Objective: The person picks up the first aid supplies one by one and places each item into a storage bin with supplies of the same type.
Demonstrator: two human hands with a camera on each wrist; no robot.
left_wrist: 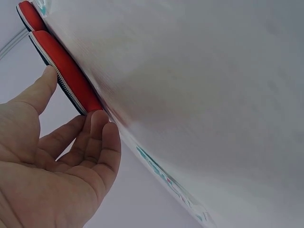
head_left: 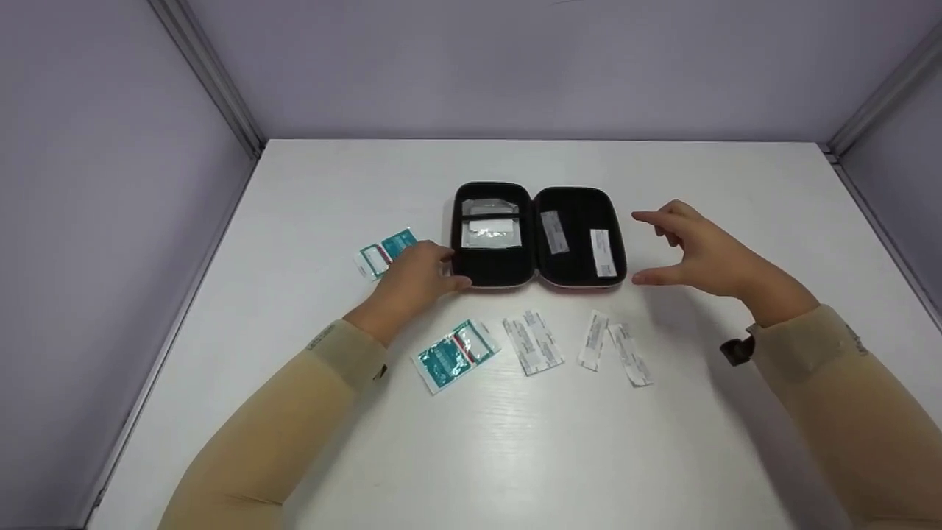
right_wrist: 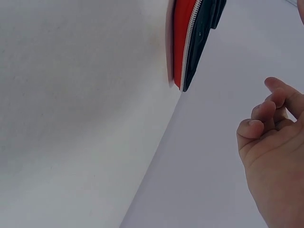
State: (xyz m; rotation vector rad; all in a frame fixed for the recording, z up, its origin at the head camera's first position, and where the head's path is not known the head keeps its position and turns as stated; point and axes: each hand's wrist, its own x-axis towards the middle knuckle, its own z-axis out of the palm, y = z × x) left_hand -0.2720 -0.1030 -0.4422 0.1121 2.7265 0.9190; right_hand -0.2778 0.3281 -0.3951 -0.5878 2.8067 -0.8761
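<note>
A zip case [head_left: 536, 239] with a red shell and black lining lies spread open on the table. In its left half, a clear packet [head_left: 491, 233] sits under a black strap. The right half holds a thin wrapped strip [head_left: 554, 232] and a whiter strip [head_left: 603, 253]. My left hand [head_left: 413, 278] grips the case's near left corner, thumb on the front edge and curled fingers at the side. Beside the case's right edge, my right hand [head_left: 703, 250] hovers apart from it, thumb and index finger spread, holding nothing. In the right wrist view its other fingers are loosely bent.
A teal-and-white sachet [head_left: 397, 243] lies partly behind my left hand, another sachet [head_left: 455, 355] nearer me. Several wrapped strips lie in front of the case, among them a pair [head_left: 533, 343] and a slanted one [head_left: 631, 355]. Pale panels [head_left: 530, 73] enclose the white table [head_left: 500, 449].
</note>
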